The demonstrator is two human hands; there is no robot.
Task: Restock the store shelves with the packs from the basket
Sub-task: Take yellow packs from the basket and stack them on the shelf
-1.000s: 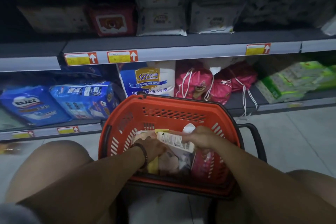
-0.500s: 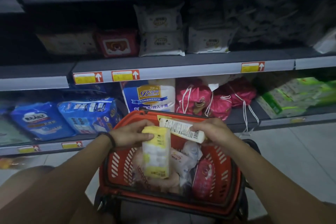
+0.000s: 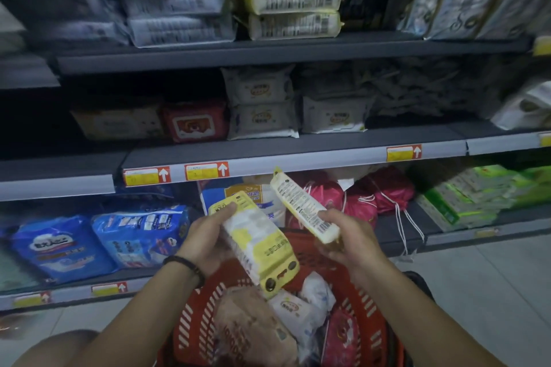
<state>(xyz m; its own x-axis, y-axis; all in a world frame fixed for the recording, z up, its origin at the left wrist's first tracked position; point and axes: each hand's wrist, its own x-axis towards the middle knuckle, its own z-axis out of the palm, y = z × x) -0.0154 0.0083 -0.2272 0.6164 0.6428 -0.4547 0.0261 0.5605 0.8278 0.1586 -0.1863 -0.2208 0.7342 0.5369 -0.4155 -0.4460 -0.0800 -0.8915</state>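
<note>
My left hand grips a yellow-and-white pack, held tilted above the red basket. My right hand holds a second yellow-edged pack by its lower end, barcode side up, pointing up and left. Both packs are in the air in front of the lower shelf. The basket below still holds several packs, among them a tan one, a white one and a red one. Two matching yellow-edged packs lie stacked on the top shelf.
The middle shelf carries white wipe packs and a red pack. The bottom shelf holds blue packs, pink drawstring bags and green packs. Tiled floor lies at the right.
Both hands have lifted the two yellow packs out of the basket and higher. My view has tilted upward, bringing the top shelf into sight.
</note>
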